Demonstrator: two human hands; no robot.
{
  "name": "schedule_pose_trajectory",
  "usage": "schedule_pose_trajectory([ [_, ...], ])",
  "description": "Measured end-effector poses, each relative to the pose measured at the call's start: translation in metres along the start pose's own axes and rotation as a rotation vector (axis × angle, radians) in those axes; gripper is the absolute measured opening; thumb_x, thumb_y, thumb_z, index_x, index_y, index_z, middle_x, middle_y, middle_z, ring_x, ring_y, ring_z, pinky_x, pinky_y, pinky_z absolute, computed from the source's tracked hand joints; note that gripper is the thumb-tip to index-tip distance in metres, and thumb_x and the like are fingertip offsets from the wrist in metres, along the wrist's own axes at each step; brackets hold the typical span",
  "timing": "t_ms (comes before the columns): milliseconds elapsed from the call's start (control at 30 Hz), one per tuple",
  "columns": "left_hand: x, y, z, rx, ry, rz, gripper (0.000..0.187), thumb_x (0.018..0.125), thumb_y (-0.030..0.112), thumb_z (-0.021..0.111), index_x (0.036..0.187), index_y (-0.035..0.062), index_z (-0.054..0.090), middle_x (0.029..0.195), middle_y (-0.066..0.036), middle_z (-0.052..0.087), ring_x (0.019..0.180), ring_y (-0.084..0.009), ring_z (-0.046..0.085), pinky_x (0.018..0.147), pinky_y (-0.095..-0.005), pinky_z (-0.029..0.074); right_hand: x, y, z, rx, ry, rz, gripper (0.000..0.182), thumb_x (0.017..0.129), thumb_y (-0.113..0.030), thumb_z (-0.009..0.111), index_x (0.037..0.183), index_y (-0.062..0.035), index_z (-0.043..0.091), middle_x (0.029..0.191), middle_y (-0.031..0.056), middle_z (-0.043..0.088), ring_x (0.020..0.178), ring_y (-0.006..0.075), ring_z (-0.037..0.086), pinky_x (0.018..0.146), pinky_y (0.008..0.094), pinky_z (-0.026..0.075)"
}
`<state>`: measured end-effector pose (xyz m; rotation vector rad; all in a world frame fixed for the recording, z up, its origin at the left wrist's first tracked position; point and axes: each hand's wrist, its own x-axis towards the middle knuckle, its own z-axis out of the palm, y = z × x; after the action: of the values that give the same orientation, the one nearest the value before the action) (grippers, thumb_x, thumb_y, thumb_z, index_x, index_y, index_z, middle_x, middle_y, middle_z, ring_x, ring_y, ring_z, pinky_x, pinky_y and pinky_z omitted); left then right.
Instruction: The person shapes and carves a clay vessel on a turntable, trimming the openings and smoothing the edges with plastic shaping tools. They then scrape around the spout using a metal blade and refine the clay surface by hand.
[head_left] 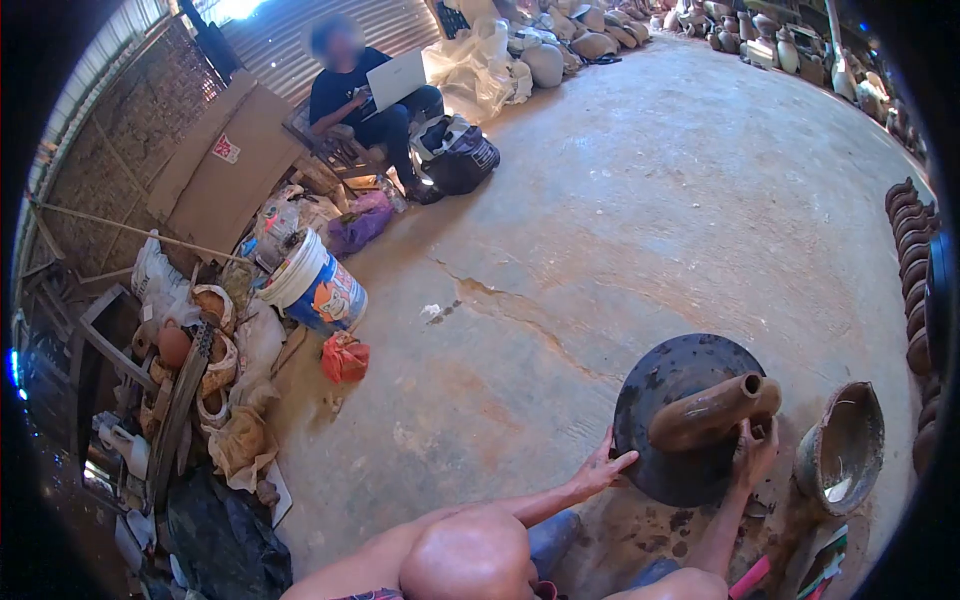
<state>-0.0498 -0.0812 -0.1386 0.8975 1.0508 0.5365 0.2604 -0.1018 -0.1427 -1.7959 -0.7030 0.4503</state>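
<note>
A brown clay piece (700, 415) with an open tube end lies on a dark round wheel (660, 375) at the lower right. My left hand (603, 465) touches the wheel's left rim, its thumb and fingers apart. At the clay piece's right side, my right hand (755, 452) has its fingers bent against the clay near a rounded part; its fingertips are partly hidden. Right of the wheel stands a rough, boat-shaped bowl (843, 450) with something pale inside.
A seated person (350, 100) with a laptop is at the upper left. A bucket (318, 285), a red bag (345, 357) and piled scraps lie left. Stacked clay pieces (912, 270) line the right edge. The concrete floor (600, 220) has a crack.
</note>
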Motion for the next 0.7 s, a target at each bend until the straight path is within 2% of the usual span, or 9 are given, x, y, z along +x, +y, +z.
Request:
schedule_pose_trajectory([
  [133,0.009,-0.009,-0.003,0.016,-0.001,-0.02,0.097,0.104,0.034,0.07,0.17,0.0268,0.0,0.151,-0.015,0.053,0.128,-0.0313,0.061,0.092,-0.0525,0.06,-0.01,-0.03,-0.006,-0.274,0.153,-0.151,0.051,0.09,-0.016,0.083,0.135,0.0012,0.065,0.13,0.0178,0.07,0.112,0.0309,0.071,0.096,0.0412,0.056],
  [200,0.007,-0.01,-0.004,0.031,0.004,-0.008,0.097,0.104,0.034,0.07,0.17,0.0268,0.0,0.15,-0.015,0.054,0.127,-0.0308,0.061,0.092,-0.0521,0.061,-0.007,-0.016,-0.005,-0.485,0.426,-0.615,0.055,0.087,-0.017,0.086,0.135,0.0016,0.065,0.135,0.0202,0.066,0.112,0.0315,0.071,0.091,0.0396,0.059],
  [333,0.006,-0.004,-0.005,0.018,-0.013,-0.018,0.095,0.102,0.036,0.072,0.17,0.026,0.005,0.148,-0.015,0.055,0.128,-0.0291,0.06,0.087,-0.0491,0.062,-0.005,0.002,0.001,-0.289,0.315,-0.282,0.054,0.086,-0.015,0.087,0.134,0.0004,0.067,0.128,0.0182,0.071,0.11,0.0281,0.073,0.088,0.0379,0.06],
  [400,0.005,-0.006,-0.006,0.019,-0.047,-0.03,0.093,0.102,0.036,0.072,0.169,0.0256,0.009,0.147,-0.014,0.055,0.128,-0.0286,0.06,0.086,-0.0483,0.063,-0.005,-0.008,-0.004,-0.075,0.041,-0.007,0.051,0.085,-0.016,0.088,0.13,-0.0011,0.069,0.116,0.0146,0.076,0.103,0.0247,0.075,0.086,0.0375,0.061],
  [500,0.015,-0.02,-0.015,0.056,-0.004,-0.051,0.075,0.1,0.037,0.074,0.159,0.0163,0.033,0.141,-0.011,0.057,0.128,-0.0273,0.059,0.083,-0.0483,0.065,-0.011,-0.037,-0.012,0.032,0.07,-0.222,0.055,0.079,-0.024,0.094,0.124,-0.0022,0.071,0.115,0.0147,0.076,0.098,0.0259,0.076,0.082,0.0366,0.063],
  [533,0.015,-0.027,-0.021,0.052,0.002,-0.128,0.063,0.101,0.037,0.073,0.15,0.0118,0.044,0.14,-0.011,0.057,0.128,-0.0277,0.06,0.086,-0.049,0.064,-0.015,-0.048,-0.021,-0.235,0.194,-0.437,0.064,0.075,-0.028,0.096,0.127,-0.0017,0.069,0.124,0.0179,0.071,0.11,0.0334,0.071,0.09,0.0418,0.061],
  [567,0.013,-0.02,-0.013,0.025,-0.025,-0.088,0.052,0.101,0.036,0.072,0.142,0.0102,0.05,0.139,-0.011,0.058,0.127,-0.0282,0.06,0.089,-0.0501,0.064,-0.015,-0.049,-0.027,-0.329,0.239,-0.425,0.069,0.076,-0.032,0.094,0.131,-0.001,0.066,0.13,0.0204,0.066,0.122,0.0389,0.063,0.102,0.0469,0.055],
  [633,0.021,-0.035,-0.022,0.02,0.013,-0.075,0.055,0.104,0.031,0.069,0.148,0.0129,0.042,0.142,-0.012,0.055,0.127,-0.029,0.06,0.088,-0.0508,0.064,-0.013,-0.053,-0.03,-0.377,0.361,-0.686,0.07,0.08,-0.037,0.091,0.133,-0.0004,0.064,0.13,0.0207,0.066,0.124,0.0408,0.061,0.107,0.0497,0.05],
  [700,0.015,-0.024,-0.02,0.032,-0.014,-0.055,0.06,0.105,0.03,0.067,0.154,0.0185,0.035,0.145,-0.012,0.053,0.129,-0.0317,0.059,0.088,-0.0545,0.063,-0.023,-0.055,-0.021,-0.342,0.415,-0.579,0.077,0.078,-0.038,0.091,0.139,-0.0017,0.063,0.13,0.0207,0.066,0.122,0.0395,0.063,0.105,0.0471,0.052],
])
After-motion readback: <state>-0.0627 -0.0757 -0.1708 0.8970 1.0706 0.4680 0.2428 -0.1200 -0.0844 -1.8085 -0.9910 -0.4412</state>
